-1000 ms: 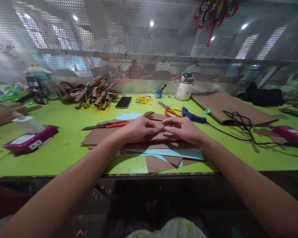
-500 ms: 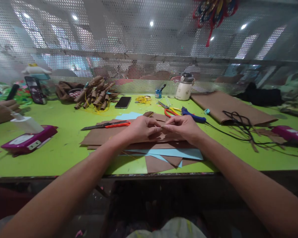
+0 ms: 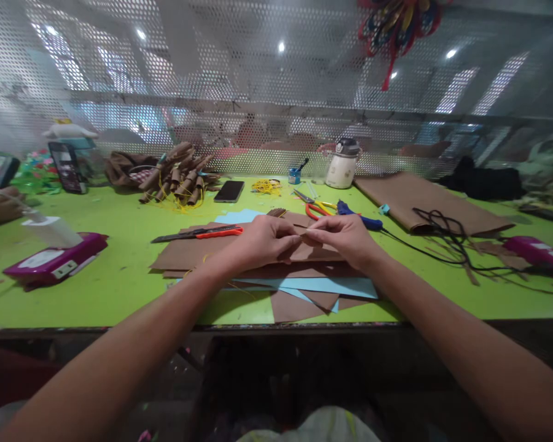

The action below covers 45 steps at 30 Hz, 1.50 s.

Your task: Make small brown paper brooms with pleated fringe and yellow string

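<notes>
My left hand (image 3: 270,239) and my right hand (image 3: 343,238) meet over the stacked brown paper sheets (image 3: 177,256), fingertips nearly touching. Each is closed in a pinch, thumb against fingers. Between them is a small piece of brown paper (image 3: 305,232), partly hidden by the fingers. Light blue paper (image 3: 350,286) sticks out below the stack. Left of my left hand, a long dark-bladed tool with an orange handle (image 3: 219,232) lies on the sheets. Beyond my right hand are scissors (image 3: 320,209) with red and yellow handles and a blue glue gun (image 3: 360,217).
Brown paper rolls (image 3: 184,178), a phone (image 3: 229,191), yellow string (image 3: 266,186), a small blue jar (image 3: 294,176) and a bottle (image 3: 341,166) stand or lie behind. A black cord (image 3: 447,252) runs right. Purple power strip (image 3: 58,261) at left; another person's arm (image 3: 0,207) shows far left.
More of the small brown paper piece shows between my fingertips. My right fingers have shifted slightly; the hands remain in nearly the same place. At far left, the other person's dark phone-like object has tilted.
</notes>
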Each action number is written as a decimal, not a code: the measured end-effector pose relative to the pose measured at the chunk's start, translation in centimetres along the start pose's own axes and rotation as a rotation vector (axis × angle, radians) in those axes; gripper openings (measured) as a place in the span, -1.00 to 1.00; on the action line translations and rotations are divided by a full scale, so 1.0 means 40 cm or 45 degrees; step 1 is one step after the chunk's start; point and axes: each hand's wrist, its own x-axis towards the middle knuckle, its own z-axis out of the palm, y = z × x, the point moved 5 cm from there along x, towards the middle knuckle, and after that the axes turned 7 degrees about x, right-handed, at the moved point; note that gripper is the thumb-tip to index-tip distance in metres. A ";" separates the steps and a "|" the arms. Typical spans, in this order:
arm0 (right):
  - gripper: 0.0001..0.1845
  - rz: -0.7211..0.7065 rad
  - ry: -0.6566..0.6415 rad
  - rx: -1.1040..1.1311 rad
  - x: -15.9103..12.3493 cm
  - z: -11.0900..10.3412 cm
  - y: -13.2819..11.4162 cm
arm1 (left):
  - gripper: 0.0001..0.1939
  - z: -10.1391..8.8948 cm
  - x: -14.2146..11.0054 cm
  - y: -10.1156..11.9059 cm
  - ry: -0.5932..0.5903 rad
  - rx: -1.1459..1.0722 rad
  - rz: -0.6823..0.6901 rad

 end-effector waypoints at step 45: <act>-0.59 0.184 -0.112 0.579 -0.002 -0.034 -0.033 | -0.71 0.002 -0.020 0.016 -0.374 -0.859 -0.073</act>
